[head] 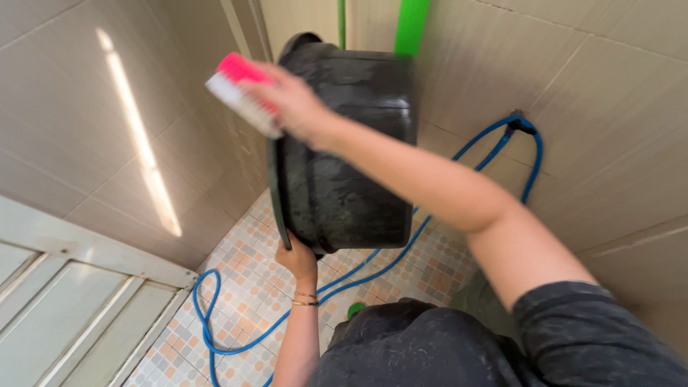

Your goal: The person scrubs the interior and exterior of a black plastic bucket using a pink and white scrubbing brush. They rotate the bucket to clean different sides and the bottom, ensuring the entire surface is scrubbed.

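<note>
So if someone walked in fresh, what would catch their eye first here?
Probably the pink brush, gripped in the right hand at upper centre against a big black tub. The left hand holds the tub's lower rim, tipping it on edge. A blue hose loops over the tiled floor below.

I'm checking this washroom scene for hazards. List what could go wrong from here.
1. The left hand alone grips the lower rim of the tilted black tub; it might slip and drop.
2. The blue hose loops across the tiled floor near the person, a possible trip hazard.
3. The right hand holds the pink brush at the tub's edge; it could skid off.
</note>
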